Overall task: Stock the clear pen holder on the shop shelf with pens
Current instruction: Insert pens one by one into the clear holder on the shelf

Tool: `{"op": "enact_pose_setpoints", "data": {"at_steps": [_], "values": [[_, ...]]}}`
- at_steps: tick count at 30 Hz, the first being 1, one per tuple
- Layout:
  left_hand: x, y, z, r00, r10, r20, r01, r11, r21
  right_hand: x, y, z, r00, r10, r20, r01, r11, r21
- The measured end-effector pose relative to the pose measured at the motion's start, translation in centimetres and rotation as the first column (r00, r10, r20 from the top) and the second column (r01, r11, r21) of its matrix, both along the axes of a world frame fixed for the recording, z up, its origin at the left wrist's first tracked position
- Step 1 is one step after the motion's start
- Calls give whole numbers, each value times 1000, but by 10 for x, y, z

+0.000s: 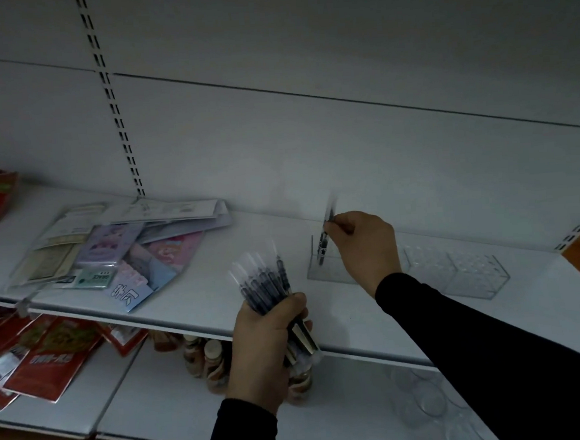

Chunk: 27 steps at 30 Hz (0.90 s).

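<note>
We find the dim light and motion blur make much hard to read: the single dark-barrelled pen (pixel 325 243) in our right hand (pixel 364 245) is smeared along its upper half, and we cannot tell whether its tip sits in a hole or only hangs above one. The clear acrylic pen holder (pixel 457 270) on the white metal shop shelf (pixel 254 311) is nearly invisible against the white; its left end lies behind our right hand and wrist, and its rows of holes show only faintly toward the right end. Lower down, some clear plastic cups (pixel 428 406) on the bottom shelf are barely outlined, and a few small brown bottles (pixel 209 359) are partly hidden behind our left hand (pixel 267 352).

Our right arm, in a black sleeve (pixel 497 360), reaches up and leftward from the lower right corner, the wrist bent over the holder's left end. The thumb and fingers (pixel 342 224) of that hand pinch the pen near its middle, holding it almost upright at the holder's left end.

Our left hand is raised in front of the shelf edge, its fingers wrapped around a bundle of dark pens with clear caps (pixel 265 283) that fan upward and leftward.

A loose pile of pastel stationery packets (pixel 119 252) lies well to the left on the same shelf.
</note>
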State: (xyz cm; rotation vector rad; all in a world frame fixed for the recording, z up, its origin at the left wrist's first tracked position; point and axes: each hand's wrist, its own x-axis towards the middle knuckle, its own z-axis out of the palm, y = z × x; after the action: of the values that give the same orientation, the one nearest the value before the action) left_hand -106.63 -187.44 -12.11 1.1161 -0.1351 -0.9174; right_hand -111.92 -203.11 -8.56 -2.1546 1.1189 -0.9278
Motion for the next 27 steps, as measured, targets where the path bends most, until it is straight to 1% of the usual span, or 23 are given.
{"op": "enact_pose_setpoints", "data": {"at_steps": [3,5,8,10,11,12,14,15,16,18,21,24,27], "values": [[-1,1,1,1000,-12,-4,12,1000,10,1,0,-2,1000,-8,6,8,1000,30],[-1,1,2,1000,-13,0,13,1000,8,0,0,-3,1000,-3,3,3,1000,23],[-2,0,1,1000,-7,10,7,1000,10,-5,4,-4,997,-25,75,22,999,39],[-2,-1,-1,1000,-8,3,8,1000,22,-9,10,-3,996,-21,85,15,997,76],[-3,-2,-1,1000,-12,-6,12,1000,24,-11,13,-4,997,15,69,-24,992,121],[-3,-3,-2,1000,-19,-15,19,1000,24,-13,18,-4,995,81,63,-92,976,199],[-5,-3,-2,999,-40,-18,40,999,24,-16,28,-5,967,246,63,-251,887,388],[-6,-3,-1,999,-51,-15,51,998,28,-17,32,-6,948,315,54,-305,841,447],[-7,-3,-1,998,-64,-11,64,997,32,-18,35,-9,930,366,41,-341,812,473],[-10,-2,1,996,-84,9,84,996,35,-19,38,-12,909,415,30,-380,800,464],[-10,-2,3,997,-59,44,57,998,32,-21,38,-11,909,413,56,-391,798,459],[-9,-2,0,999,-34,21,32,997,74,-22,37,-5,925,346,159,-379,786,488],[-7,-2,0,1000,-6,24,4,996,89,-24,31,6,931,249,267,-347,830,436]]}}
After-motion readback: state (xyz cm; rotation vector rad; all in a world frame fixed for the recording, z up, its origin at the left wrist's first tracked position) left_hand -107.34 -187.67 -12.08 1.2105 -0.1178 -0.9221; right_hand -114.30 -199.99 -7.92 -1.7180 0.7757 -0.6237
